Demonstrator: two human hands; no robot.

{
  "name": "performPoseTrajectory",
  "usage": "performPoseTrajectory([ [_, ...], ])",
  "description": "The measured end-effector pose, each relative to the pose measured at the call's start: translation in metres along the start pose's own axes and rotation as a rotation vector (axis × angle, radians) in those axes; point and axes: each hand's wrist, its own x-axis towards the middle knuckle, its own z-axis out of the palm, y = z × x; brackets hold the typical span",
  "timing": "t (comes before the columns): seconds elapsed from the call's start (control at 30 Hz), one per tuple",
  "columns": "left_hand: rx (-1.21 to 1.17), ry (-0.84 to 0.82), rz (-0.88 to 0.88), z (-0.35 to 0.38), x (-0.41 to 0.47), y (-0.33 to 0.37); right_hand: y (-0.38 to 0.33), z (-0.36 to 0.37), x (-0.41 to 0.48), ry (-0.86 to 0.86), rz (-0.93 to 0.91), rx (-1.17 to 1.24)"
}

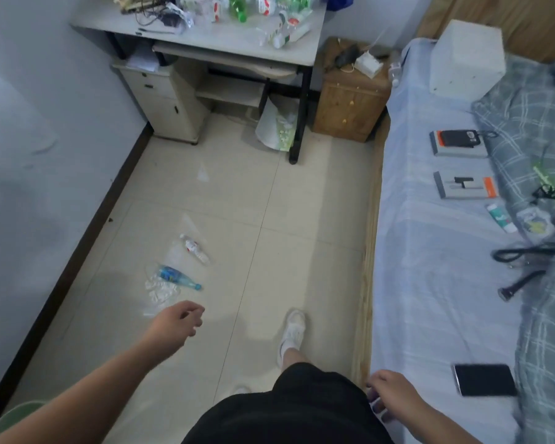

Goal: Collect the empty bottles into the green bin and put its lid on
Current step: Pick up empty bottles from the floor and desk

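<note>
Left hand, fingers loosely curled and empty, reaches toward the crushed blue-labelled plastic bottle at 11 o'clock, probably to grab it.

Cream floor tiles; blue-labelled bottle at 8 o'clock; green bin at 7 o'clock; pale blue sheet, grey-plaid blanket at 3 o'clock; black shorts.

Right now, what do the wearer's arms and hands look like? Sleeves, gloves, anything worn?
Both forearms are bare to the frame edge, with no sleeves showing. The left hand and right hand wear no gloves, and no watch, ring or band is visible. Lower down: black shorts and a white sneaker with a white sock.
</note>
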Motion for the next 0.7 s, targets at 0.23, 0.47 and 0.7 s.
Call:
performPoseTrajectory([
  [0.23,0.038,0.007,-0.120,-0.003,0.027,0.030,-0.181,-0.080,0.035,-0.038,-0.170,0.008],
  [0.47,0.026,-0.014,-0.251,-0.026,0.084,0.033,-0.350,-0.122,0.069,0.050,-0.351,-0.067],
  [0.7,0.042,-0.058,-0.231,-0.083,0.205,0.080,-0.442,-0.132,0.101,0.073,-0.302,-0.003],
])
